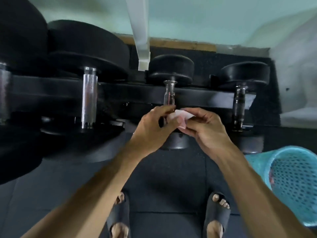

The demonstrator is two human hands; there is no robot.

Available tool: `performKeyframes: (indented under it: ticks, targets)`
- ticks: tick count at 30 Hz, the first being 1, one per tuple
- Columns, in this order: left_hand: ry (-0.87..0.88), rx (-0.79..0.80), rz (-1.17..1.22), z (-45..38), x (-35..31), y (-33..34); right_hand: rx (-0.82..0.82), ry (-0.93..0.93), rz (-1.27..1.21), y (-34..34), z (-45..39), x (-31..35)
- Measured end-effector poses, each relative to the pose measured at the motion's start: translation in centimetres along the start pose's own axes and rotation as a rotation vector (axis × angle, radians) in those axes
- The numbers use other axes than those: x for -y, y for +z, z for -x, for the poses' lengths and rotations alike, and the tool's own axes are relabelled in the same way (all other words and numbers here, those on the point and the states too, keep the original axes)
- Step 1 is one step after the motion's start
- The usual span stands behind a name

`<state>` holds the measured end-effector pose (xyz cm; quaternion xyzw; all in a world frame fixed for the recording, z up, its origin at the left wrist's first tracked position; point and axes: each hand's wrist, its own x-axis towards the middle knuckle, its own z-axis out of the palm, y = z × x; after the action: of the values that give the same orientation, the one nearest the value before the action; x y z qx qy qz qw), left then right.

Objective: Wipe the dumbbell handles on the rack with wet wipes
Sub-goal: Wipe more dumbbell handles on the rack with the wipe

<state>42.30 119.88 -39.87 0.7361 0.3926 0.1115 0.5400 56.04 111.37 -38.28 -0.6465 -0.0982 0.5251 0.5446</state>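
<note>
The wet wipe point(180, 117) is held between both hands, just in front of the near end of the middle dumbbell handle point(169, 93) on the black rack point(197, 98). The left hand point(154, 127) pinches one edge of it, the right hand point(205, 127) pinches the other — both have fingers curled on the wipe. It seems they are unfolding it. The risk, I think: the thin wipe tears or slips down to the floor mat point(168, 177), not into the blue basket point(295, 182) at the right — then the handle stays unwiped
</note>
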Motion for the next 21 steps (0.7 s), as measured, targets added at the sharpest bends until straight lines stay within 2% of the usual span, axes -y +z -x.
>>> performKeyframes:
  ticks: [2,5,9,12,14,17,21]
  targets:
    - [0.049,0.01,0.098,-0.6,-0.7,-0.9,-0.046,-0.002,-0.08,1.0,0.1,0.0]
    - [0.012,-0.103,0.19,-1.2,-1.6,-1.7,-0.202,-0.052,-0.13,1.3,-0.2,-0.7]
    - [-0.215,-0.333,0.232,-3.5,-0.7,-2.1,-0.393,-0.175,0.174,0.3,0.0,-3.1]
    - [-0.348,-0.483,0.241,-6.2,0.2,-1.9,-0.363,-0.141,0.284,0.1,0.6,-5.2]
    - [-0.437,-0.414,0.364,-7.9,0.2,-1.5,-0.351,-0.109,0.254,0.0,0.8,-6.1]
    - [-0.542,-0.219,0.675,-9.3,-0.1,-1.2,-0.322,-0.089,0.214,0.0,1.0,-6.6]
    - [-0.562,-0.057,0.736,-7.7,0.5,-1.2,-0.293,-0.092,0.203,0.1,1.2,-6.5]
